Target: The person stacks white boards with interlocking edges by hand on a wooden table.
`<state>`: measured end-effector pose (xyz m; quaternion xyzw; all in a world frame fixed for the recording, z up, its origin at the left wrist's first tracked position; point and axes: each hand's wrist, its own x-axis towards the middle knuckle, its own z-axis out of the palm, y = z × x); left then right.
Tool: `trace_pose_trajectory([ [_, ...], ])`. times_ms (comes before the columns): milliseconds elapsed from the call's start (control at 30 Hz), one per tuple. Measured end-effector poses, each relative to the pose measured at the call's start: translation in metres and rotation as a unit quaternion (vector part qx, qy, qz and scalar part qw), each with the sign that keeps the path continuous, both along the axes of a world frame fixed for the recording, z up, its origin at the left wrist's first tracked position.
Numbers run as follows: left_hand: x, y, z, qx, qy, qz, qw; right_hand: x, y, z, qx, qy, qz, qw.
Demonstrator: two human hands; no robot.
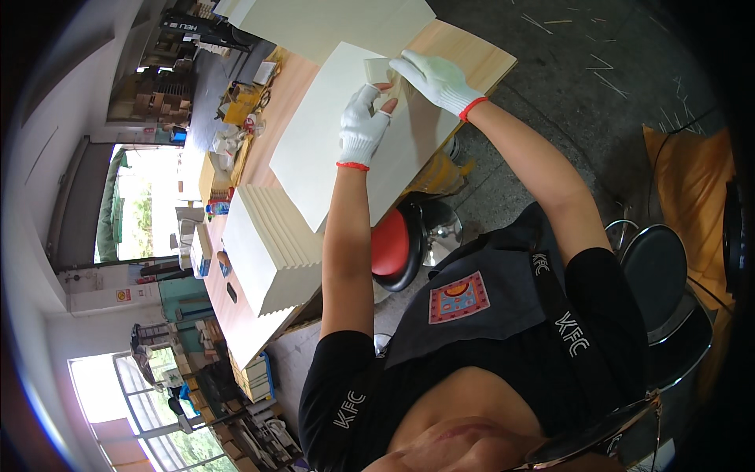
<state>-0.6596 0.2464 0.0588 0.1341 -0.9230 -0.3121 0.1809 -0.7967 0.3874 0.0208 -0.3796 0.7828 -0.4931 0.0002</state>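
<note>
White knit gloves with red cuffs cover both my hands, and the tips of my left thumb and index finger are bare. My left hand (365, 122) is curled, its fingertips against the lower edge of a small pale rectangular piece (378, 71). Along that piece's right side, my right hand (434, 79) lies with its fingers stretched out and close together. How firmly either hand touches the piece is hard to see. Beneath both hands is a large white board (314, 145), flat on the wood-grain table (263, 161).
A stack of thick white boards (271, 244) stands near my left forearm; more large pale boards (338, 23) lie at the far end. A dark phone (231, 293) rests on the table's left part. Below are a red-and-black stool (393, 248) and a black chair (657, 271).
</note>
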Motion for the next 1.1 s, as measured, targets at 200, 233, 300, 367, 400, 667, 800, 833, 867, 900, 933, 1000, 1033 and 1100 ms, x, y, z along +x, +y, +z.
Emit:
trace_pose_trajectory([
  [200, 0.000, 0.005, 0.005, -0.038, 0.045, -0.014, 0.998, 0.003, 0.007, 0.018, 0.069, -0.064, 0.025, 0.995],
  [233, 0.001, 0.005, 0.005, -0.043, 0.039, -0.002, 0.998, 0.003, 0.008, 0.022, 0.096, -0.084, 0.040, 0.991],
  [300, 0.001, 0.005, 0.006, -0.055, 0.025, 0.020, 0.998, -0.003, 0.000, 0.003, 0.058, -0.011, 0.023, 0.998],
  [367, -0.002, -0.002, 0.001, -0.084, 0.046, -0.016, 0.995, -0.004, -0.007, -0.010, -0.008, 0.039, 0.004, 0.999],
  [400, -0.003, -0.002, 0.000, -0.097, 0.056, -0.035, 0.993, -0.003, -0.008, -0.012, -0.055, 0.052, -0.006, 0.997],
  [667, 0.003, 0.004, 0.003, -0.023, 0.009, 0.000, 1.000, 0.002, 0.002, 0.007, 0.040, -0.011, 0.027, 0.999],
  [800, -0.002, 0.001, 0.000, -0.013, 0.017, -0.011, 1.000, -0.006, -0.003, -0.010, 0.000, 0.041, 0.012, 0.999],
  [833, -0.002, 0.000, 0.000, -0.026, 0.014, -0.014, 0.999, -0.006, -0.003, -0.011, -0.006, 0.051, 0.012, 0.999],
  [867, -0.002, 0.000, 0.000, -0.038, 0.010, -0.017, 0.999, -0.006, -0.003, -0.013, -0.005, 0.032, 0.006, 0.999],
  [900, -0.001, -0.001, 0.000, -0.051, 0.006, -0.018, 0.999, -0.003, -0.002, -0.008, -0.003, 0.013, 0.002, 1.000],
  [933, -0.001, 0.001, 0.002, -0.053, 0.016, -0.013, 0.998, 0.000, 0.001, -0.001, -0.002, -0.006, -0.002, 1.000],
  [1000, 0.001, 0.006, 0.005, -0.059, 0.036, -0.004, 0.998, 0.003, 0.007, 0.020, 0.066, -0.060, 0.031, 0.996],
  [1033, 0.001, 0.006, 0.004, -0.068, 0.046, 0.001, 0.997, 0.003, 0.009, 0.026, 0.100, -0.087, 0.047, 0.990],
  [1100, -0.001, 0.004, 0.000, -0.084, 0.065, 0.009, 0.994, 0.001, 0.001, 0.006, 0.033, -0.026, 0.013, 0.999],
])
